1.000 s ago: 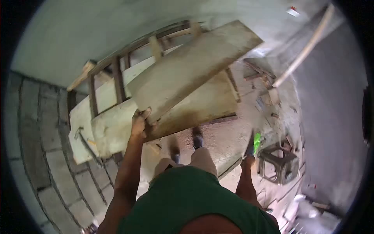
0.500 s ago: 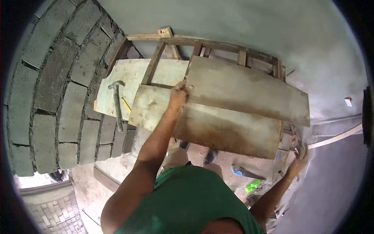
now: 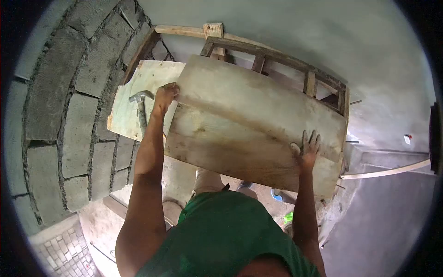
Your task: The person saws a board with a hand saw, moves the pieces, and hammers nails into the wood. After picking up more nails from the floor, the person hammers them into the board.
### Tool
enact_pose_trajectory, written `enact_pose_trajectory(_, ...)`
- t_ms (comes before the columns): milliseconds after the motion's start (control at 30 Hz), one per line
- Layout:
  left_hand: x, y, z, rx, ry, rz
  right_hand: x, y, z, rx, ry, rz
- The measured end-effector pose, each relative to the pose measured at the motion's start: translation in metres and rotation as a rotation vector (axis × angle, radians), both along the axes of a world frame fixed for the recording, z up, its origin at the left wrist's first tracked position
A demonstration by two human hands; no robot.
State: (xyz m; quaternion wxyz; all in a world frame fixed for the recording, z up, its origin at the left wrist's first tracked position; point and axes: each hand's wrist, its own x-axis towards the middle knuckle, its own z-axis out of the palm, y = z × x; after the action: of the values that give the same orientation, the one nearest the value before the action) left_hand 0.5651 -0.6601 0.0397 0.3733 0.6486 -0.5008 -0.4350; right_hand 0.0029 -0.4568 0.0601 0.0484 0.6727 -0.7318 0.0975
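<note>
A long plywood panel (image 3: pixel 249 94) lies slanted over a wooden frame (image 3: pixel 277 57) and over a second stained board (image 3: pixel 221 138). My left hand (image 3: pixel 167 92) grips the panel's left edge, its fingers closed round it. My right hand (image 3: pixel 309 147) lies on the boards near their right end with its fingers spread. A claw hammer (image 3: pixel 141 108) rests on a pale board (image 3: pixel 124 111) to the left of my left hand.
A block wall (image 3: pixel 87 106) stands on the left and a smooth plastered wall (image 3: pixel 369 55) behind. A wooden strip (image 3: pixel 387 171) sticks out at the right. A blue object (image 3: pixel 277 195) and a green one (image 3: pixel 288 218) lie on the floor.
The upper panel has moved left with my left hand, covering more of the frame's left part. My right hand has come up from beyond the right end onto the boards.
</note>
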Motion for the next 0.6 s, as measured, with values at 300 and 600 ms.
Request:
enact_pose_trajectory(300,0.007,-0.009,-0.048,0.150,0.113,-0.088,-0.025,-0.018,0.028,0.103,-0.095,-0.201)
enact_pose_trajectory(600,-0.020,-0.003,-0.050,-0.125,-0.159,-0.266,-0.181,-0.032,-0.008,-0.230,0.052,-0.476)
